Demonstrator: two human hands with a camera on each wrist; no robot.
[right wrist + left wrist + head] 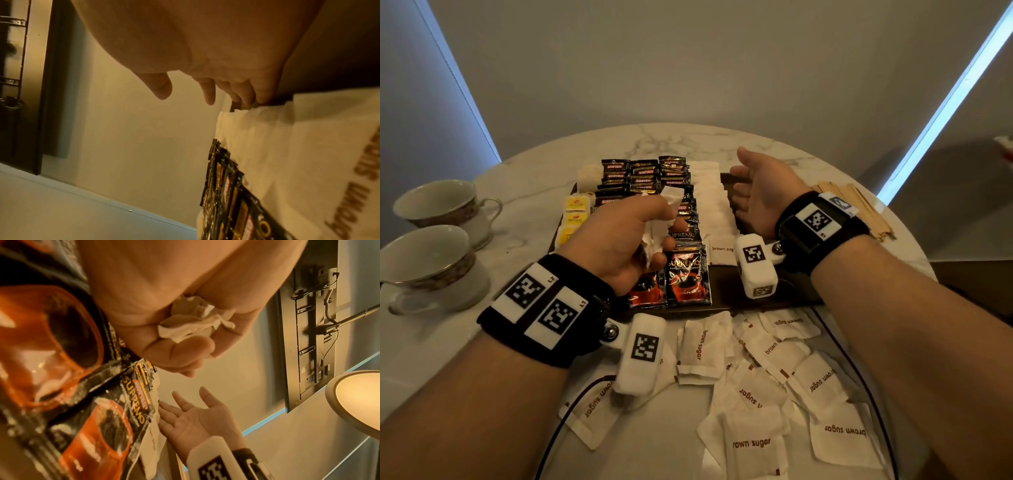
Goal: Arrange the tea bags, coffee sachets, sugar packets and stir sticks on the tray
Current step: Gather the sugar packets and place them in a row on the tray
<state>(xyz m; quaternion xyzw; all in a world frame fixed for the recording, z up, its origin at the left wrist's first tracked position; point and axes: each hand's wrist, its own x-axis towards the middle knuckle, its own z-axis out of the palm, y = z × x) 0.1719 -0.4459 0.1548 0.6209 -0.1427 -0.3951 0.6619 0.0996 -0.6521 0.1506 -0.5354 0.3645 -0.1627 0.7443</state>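
I'm seeing the tray (726, 291) lying mid-table, with two teacups (445, 205) well left of it and stir sticks (859, 209) lying just right of it. Coffee sachets (686, 274) are filling its middle, and loose sugar packets (756, 442) are lying in front of it. My left hand (623, 236) is hovering over the sachets, clutching crumpled white packets (191, 322). My right hand (760, 192) is resting palm-up, fingers relaxed, over the tray's right side beside the sugar row (714, 209).

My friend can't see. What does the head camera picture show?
The left hand grips white sugar packets above a dark tray lined with coffee sachets and tea bags. The right hand is open, and more brown sugar packets lie scattered on the table.
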